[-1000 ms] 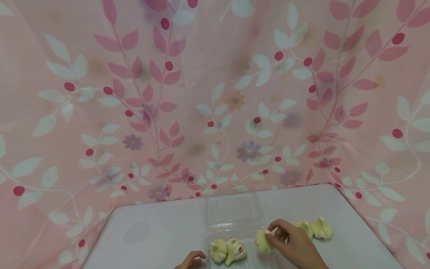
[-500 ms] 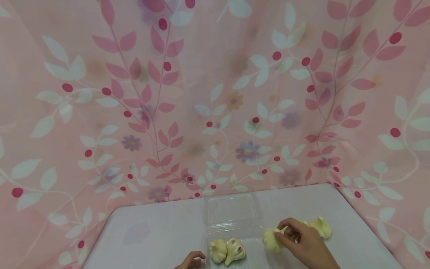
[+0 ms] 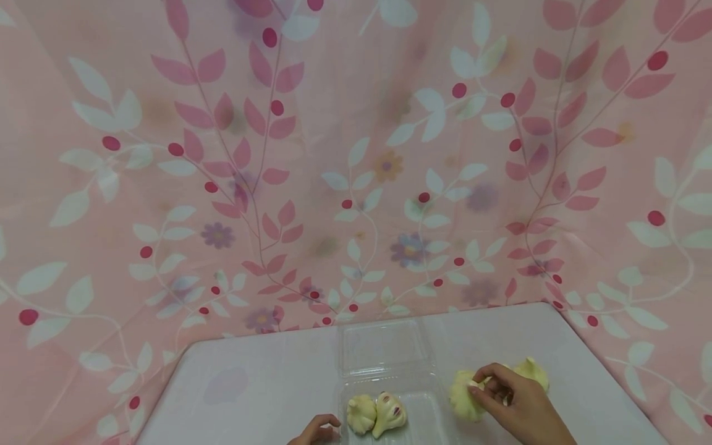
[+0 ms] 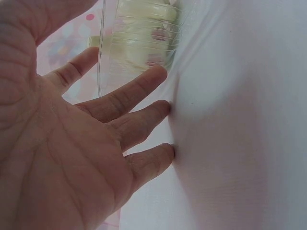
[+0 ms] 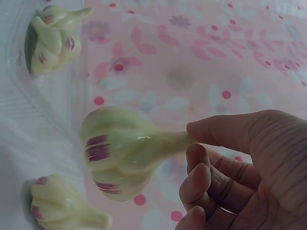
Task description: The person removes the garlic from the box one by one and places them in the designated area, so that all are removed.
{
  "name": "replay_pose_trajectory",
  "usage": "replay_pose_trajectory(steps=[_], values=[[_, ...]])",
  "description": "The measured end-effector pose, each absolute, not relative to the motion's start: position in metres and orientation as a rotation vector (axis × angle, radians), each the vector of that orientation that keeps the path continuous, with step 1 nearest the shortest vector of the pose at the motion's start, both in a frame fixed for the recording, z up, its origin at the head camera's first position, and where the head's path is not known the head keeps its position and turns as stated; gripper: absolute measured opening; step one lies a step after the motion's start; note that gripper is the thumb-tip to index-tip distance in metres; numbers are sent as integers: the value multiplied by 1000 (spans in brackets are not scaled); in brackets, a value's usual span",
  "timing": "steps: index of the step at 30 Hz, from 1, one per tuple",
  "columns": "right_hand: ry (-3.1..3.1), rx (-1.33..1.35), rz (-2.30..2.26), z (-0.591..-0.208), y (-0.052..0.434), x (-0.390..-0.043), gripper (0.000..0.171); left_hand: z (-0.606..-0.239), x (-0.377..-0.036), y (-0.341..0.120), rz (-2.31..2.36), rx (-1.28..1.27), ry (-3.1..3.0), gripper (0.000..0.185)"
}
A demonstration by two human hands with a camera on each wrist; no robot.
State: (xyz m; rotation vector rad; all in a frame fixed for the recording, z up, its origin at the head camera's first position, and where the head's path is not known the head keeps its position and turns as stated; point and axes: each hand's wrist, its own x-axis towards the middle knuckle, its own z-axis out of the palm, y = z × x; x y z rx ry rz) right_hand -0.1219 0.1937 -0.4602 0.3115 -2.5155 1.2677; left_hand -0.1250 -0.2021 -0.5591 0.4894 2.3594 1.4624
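Whereas a second ago the right hand (image 3: 514,405) held its garlic bulb (image 3: 464,395) close beside the clear plastic container (image 3: 389,395), the head view now shows hand and bulb carried rightward, away from the tray's rim and nearer the other bulb (image 3: 533,372) lying on the counter (image 3: 250,383). Judging from this, the bulb is not being placed with the two bulbs in the container (image 3: 377,414) at this moment; it is being drawn back or repositioned. The left hand (image 3: 317,431) has stayed at the container's near left corner, at the bottom edge of the view.

In the left wrist view, the left hand (image 4: 72,134) is spread with fingers (image 4: 144,86) nearly straight, their tips pressed on the white counter (image 4: 240,120) just beside the ribbed wall of the container (image 4: 139,33); it grips nothing.

In the right wrist view, the fingers (image 5: 230,132) of the right hand (image 5: 240,172) pinch the bulb (image 5: 120,153) by its narrow stem, thumb above and curled fingers below. The swollen body with its purple streaks hangs clear of the palm, out beyond the fingertips. Another bulb (image 5: 62,206) lies just below it, and one more (image 5: 53,38) sits inside the container (image 5: 29,110), well apart.
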Motion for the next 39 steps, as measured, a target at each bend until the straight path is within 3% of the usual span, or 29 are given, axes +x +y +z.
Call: replay_pose_trajectory(steps=[18,39], values=[[-2474,460,1242,-469,208,-120,16,-553,-130,-203,1447,538,2287,44],[-2621,375,1342,-494,222,-124,17,-560,-128,-204,1490,560,2305,42]])
